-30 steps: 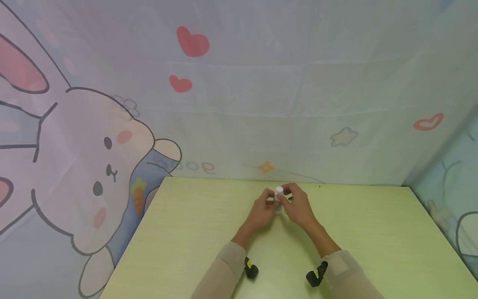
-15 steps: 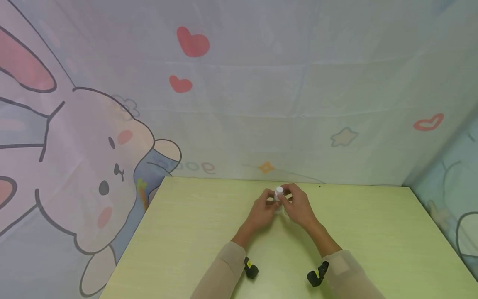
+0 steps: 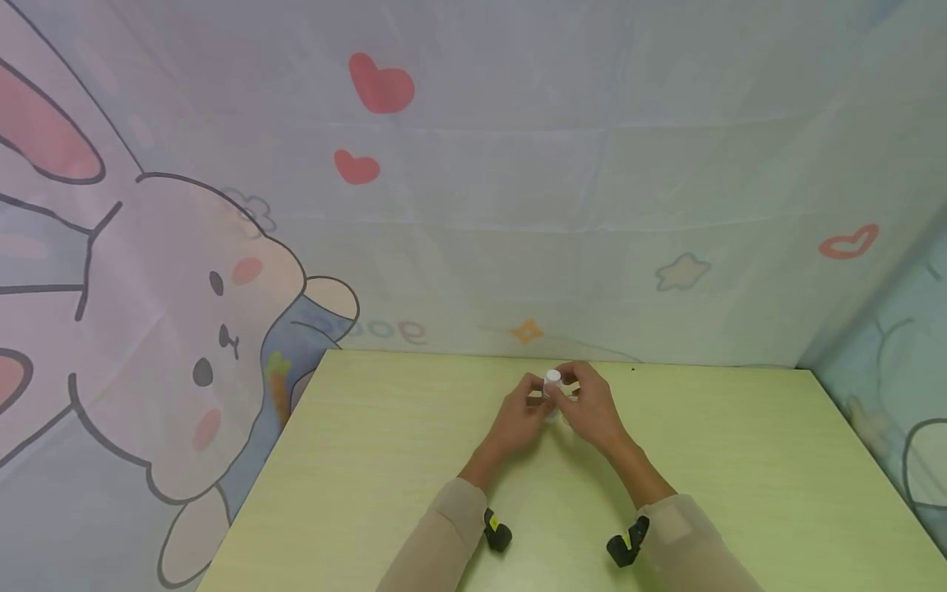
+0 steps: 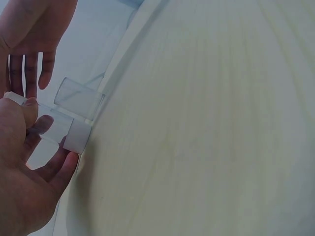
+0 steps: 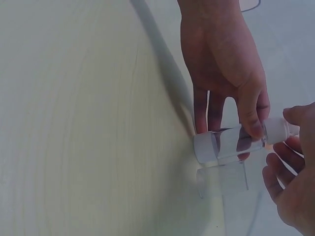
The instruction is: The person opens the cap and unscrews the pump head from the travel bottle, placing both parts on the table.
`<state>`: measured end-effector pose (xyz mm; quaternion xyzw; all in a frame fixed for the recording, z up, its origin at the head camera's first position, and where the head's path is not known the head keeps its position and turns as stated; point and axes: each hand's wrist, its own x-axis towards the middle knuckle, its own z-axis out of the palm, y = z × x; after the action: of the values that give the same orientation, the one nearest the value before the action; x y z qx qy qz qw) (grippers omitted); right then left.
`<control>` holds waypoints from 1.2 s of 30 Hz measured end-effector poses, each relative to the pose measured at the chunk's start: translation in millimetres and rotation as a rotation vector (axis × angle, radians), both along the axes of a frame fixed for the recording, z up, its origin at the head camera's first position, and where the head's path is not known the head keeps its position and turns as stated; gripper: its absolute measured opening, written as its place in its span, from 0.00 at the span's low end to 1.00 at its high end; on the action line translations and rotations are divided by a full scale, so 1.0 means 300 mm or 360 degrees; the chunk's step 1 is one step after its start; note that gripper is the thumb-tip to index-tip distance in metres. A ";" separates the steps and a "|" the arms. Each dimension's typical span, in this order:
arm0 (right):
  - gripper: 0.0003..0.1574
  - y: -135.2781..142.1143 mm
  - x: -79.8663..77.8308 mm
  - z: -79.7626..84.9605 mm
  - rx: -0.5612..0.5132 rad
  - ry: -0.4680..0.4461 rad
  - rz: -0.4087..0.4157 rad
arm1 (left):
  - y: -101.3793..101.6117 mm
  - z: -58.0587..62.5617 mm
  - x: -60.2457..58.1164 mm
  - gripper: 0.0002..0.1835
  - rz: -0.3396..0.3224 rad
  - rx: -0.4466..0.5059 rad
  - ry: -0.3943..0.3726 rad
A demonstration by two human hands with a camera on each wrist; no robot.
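A small clear bottle [image 5: 229, 145] with a white base [image 4: 77, 136] and a white cap [image 3: 553, 376] stands upright near the table's back edge. My left hand [image 3: 521, 417] grips its clear body, thumb on one side and fingers round the other. At the top, my right hand [image 3: 594, 407] pinches the cap between thumb and index finger; its other fingers hang loosely below, as the right wrist view shows. Close beside the bottle is a clear, cup-like cylinder [image 4: 78, 98], also visible in the right wrist view. In the head view the hands hide most of the bottle.
The pale yellow-green table [image 3: 370, 460] ends at a cloth backdrop [image 3: 473, 271] printed with hearts and a rabbit. Another cloth [image 3: 903, 370] hangs along the right side. A black camera mount sits at each wrist, below the beige sleeves [image 3: 455, 526].
My right hand's fingers have shifted very slightly at the cap. The left hand and the bottle have stayed in place.
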<state>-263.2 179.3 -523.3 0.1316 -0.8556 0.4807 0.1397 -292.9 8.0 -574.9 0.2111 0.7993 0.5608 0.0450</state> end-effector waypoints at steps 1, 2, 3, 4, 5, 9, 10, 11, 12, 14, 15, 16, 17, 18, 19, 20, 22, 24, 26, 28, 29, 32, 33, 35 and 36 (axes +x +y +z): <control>0.20 -0.001 -0.002 0.001 0.0001 -0.0003 -0.0010 | -0.001 0.000 0.000 0.13 -0.0005 0.0001 -0.0003; 0.21 -0.002 -0.003 0.002 0.0001 -0.0008 -0.0022 | -0.001 -0.001 0.000 0.13 -0.0007 0.0002 -0.0003; 0.21 -0.002 -0.004 0.003 -0.0001 -0.0009 -0.0032 | -0.002 -0.001 -0.001 0.13 -0.0008 0.0000 -0.0003; 0.21 -0.003 -0.004 0.004 -0.0005 -0.0013 -0.0041 | -0.002 -0.001 -0.002 0.13 -0.0009 0.0002 -0.0002; 0.21 -0.004 -0.005 0.006 -0.0008 -0.0013 -0.0049 | -0.002 -0.001 -0.003 0.13 -0.0006 0.0004 0.0002; 0.20 -0.007 -0.009 0.011 -0.0023 0.0005 -0.0073 | -0.002 0.001 -0.004 0.12 0.0009 0.0002 0.0013; 0.20 -0.008 -0.010 0.012 -0.0019 0.0011 -0.0078 | -0.002 0.001 -0.004 0.12 0.0011 0.0001 0.0015; 0.19 -0.010 -0.012 0.012 -0.0009 0.0018 -0.0084 | -0.002 0.001 -0.005 0.12 0.0014 -0.0001 0.0016; 0.19 -0.012 -0.013 0.012 -0.0007 0.0026 -0.0088 | -0.003 0.001 -0.005 0.12 0.0016 -0.0001 0.0017; 0.18 -0.015 -0.014 0.011 0.0015 0.0040 -0.0099 | -0.003 0.000 -0.005 0.11 0.0016 0.0004 0.0015; 0.18 -0.016 -0.014 0.010 0.0025 0.0046 -0.0103 | -0.004 -0.001 -0.005 0.11 0.0015 0.0004 0.0011; 0.18 -0.018 -0.014 0.010 0.0033 0.0048 -0.0108 | -0.004 -0.002 -0.005 0.11 0.0014 0.0003 0.0006; 0.18 -0.019 -0.014 0.008 0.0039 0.0047 -0.0112 | -0.005 -0.002 -0.005 0.12 0.0012 0.0003 0.0001; 0.18 -0.020 -0.013 0.008 0.0043 0.0047 -0.0113 | -0.006 -0.003 -0.004 0.12 0.0010 0.0001 -0.0006; 0.18 -0.021 -0.012 0.007 0.0048 0.0041 -0.0115 | -0.007 -0.003 -0.003 0.12 0.0008 -0.0001 -0.0012; 0.18 -0.022 -0.012 0.007 0.0045 0.0034 -0.0114 | -0.007 -0.003 -0.002 0.12 0.0008 -0.0004 -0.0016; 0.17 -0.024 -0.012 0.007 0.0043 0.0022 -0.0109 | -0.007 -0.003 -0.002 0.12 0.0007 -0.0008 -0.0023; 0.17 -0.024 -0.010 0.007 0.0038 0.0017 -0.0101 | -0.007 -0.003 -0.002 0.12 0.0008 -0.0007 -0.0021; 0.17 -0.024 -0.010 0.007 0.0035 0.0019 -0.0095 | -0.007 -0.003 -0.003 0.12 0.0006 -0.0004 -0.0014; 0.16 -0.025 -0.008 0.008 0.0033 0.0026 -0.0090 | -0.008 -0.004 -0.004 0.12 0.0002 0.0002 -0.0005; 0.16 -0.026 -0.009 0.008 0.0033 0.0032 -0.0088 | -0.009 -0.004 -0.004 0.13 0.0002 0.0000 -0.0002; 0.16 -0.030 -0.010 0.007 0.0030 0.0056 -0.0084 | -0.012 -0.002 -0.004 0.14 -0.0002 0.0000 0.0005; 0.16 -0.032 -0.010 0.007 0.0030 0.0064 -0.0082 | -0.012 -0.003 -0.003 0.14 -0.0003 0.0002 0.0010; 0.16 -0.034 -0.009 0.007 0.0029 0.0073 -0.0076 | -0.012 -0.002 -0.002 0.14 -0.0002 -0.0002 0.0009; 0.16 -0.035 -0.008 0.007 0.0031 0.0077 -0.0073 | -0.012 -0.001 -0.002 0.14 0.0000 0.0001 0.0011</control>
<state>-265.7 168.7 -521.1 0.1248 -0.8595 0.4656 0.1701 -293.4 4.4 -575.3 0.2130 0.7993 0.5603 0.0422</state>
